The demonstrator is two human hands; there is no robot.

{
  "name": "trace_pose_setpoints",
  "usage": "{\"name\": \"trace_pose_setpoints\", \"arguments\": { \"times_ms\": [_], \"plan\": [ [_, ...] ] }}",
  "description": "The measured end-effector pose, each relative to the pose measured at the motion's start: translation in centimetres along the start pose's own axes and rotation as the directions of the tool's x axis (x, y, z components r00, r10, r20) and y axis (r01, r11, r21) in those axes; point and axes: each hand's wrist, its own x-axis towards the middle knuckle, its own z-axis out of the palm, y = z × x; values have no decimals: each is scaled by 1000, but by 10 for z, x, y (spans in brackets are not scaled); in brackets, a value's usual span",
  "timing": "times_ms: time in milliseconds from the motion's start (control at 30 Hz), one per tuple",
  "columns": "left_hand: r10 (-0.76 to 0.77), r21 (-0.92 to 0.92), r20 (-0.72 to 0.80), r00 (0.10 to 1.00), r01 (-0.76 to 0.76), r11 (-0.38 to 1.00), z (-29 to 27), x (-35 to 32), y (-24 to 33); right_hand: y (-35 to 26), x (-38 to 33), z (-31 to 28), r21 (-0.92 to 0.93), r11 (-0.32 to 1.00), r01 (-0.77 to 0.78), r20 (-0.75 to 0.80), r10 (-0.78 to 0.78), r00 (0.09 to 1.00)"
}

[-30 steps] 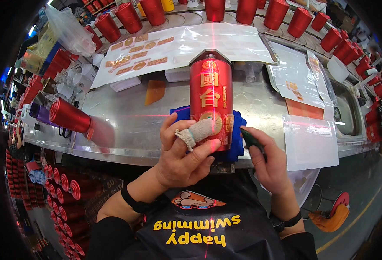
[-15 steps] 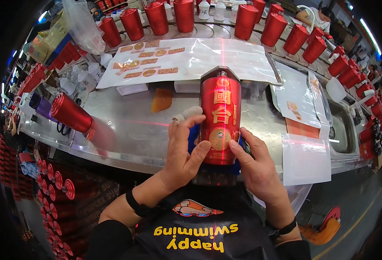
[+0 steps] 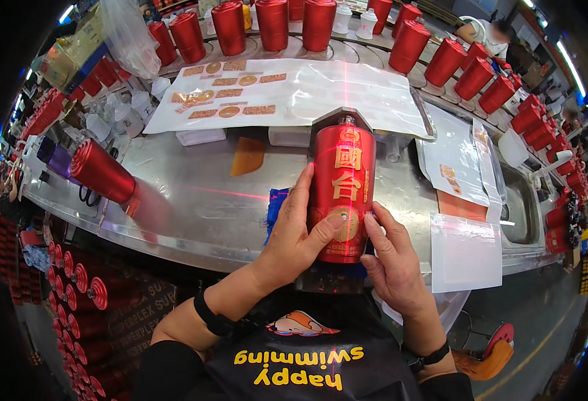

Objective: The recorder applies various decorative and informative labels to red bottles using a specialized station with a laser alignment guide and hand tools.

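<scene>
A glossy red bottle [image 3: 350, 157] with gold lettering and a round gold emblem lies face up before me in a dark angular holder [image 3: 344, 117]. My left hand [image 3: 294, 234] wraps its left side, the thumb pressed on the emblem and the fingertips running up along the edge. On the lower right side, the curled fingers of my right hand [image 3: 397, 267] touch the bottle, the thumb beside its bottom corner. Blue cloth [image 3: 275, 207] shows left of the bottle. Beyond it lies a white sheet [image 3: 334, 93] bearing several gold and red stickers.
Red bottles [image 3: 274, 27] stand on a curved conveyor behind the steel table [image 3: 193, 200]. Another red bottle [image 3: 103, 170] leans at the left. An amber flat piece [image 3: 247, 157] lies mid-table. White sheets [image 3: 466, 250] and a sink [image 3: 524, 207] are at the right. A co-worker [image 3: 491, 40] sits far right.
My left thumb has moved onto the emblem and the left fingers now lie along the bottle; the whitish wad by them is out of sight. My right thumb has dropped lower. Conveyor bottles have shifted.
</scene>
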Motion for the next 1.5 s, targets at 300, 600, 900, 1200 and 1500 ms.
{"name": "trace_pose_setpoints", "arguments": {
  "times_ms": [300, 600, 900, 1200, 1500],
  "plan": [
    [4, 171, 19, 1000, -8, 985, 4, 3, 5, 5, -4, 3, 19, 1000, -13, -19, 14, 1000],
    [-36, 70, 37, 999, 33, 997, 1, 3, 2, 6, -4, 3, 33, 999, -17, -16, 17, 1000],
    [1, 210, -2, 1000, -1, 978, 5, 4, 4, 6, -4, 5, 45, 998, -43, -18, 44, 999],
    [10, 41, 23, 1000, -11, 999, -1, 5, 0, 7, -3, 5, 108, 993, -56, -35, 60, 998],
    [-31, 46, 88, 996, 27, 999, -7, 4, 0, 6, -3, 6, 72, 996, -44, -27, 46, 999]
  ]
}}
